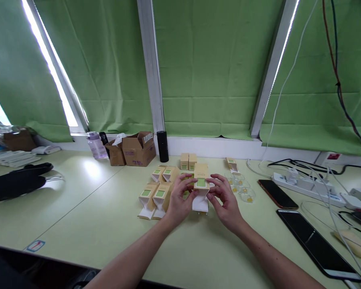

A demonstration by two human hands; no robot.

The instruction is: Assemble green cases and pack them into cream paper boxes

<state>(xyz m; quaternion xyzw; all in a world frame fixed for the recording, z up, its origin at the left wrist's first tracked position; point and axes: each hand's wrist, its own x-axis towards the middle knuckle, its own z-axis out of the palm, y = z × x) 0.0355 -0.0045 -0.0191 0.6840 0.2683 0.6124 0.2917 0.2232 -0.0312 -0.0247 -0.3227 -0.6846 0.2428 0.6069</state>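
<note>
Between both my hands is a small tan paper box (pixel 201 171) with a green window and a white flap hanging open at its near end. My left hand (pixel 181 197) grips its left side with fingers and thumb. From the right, the fingers of my right hand (pixel 225 200) press against the other side. Several similar boxes (pixel 161 194) with open flaps stand just left of my left hand. Two more boxes (pixel 188 160) sit behind. Beyond my right hand lie clear plastic pieces with yellow centres (pixel 244 192) and another open box (pixel 232 164).
Two phones (pixel 317 241) (pixel 277 193) and a white power strip (pixel 307 186) with tangled cables occupy the right. Along the wall stand cardboard boxes (pixel 140 149), a black cylinder (pixel 162 146) and a purple bottle (pixel 96 145). A black item (pixel 16 182) lies far left.
</note>
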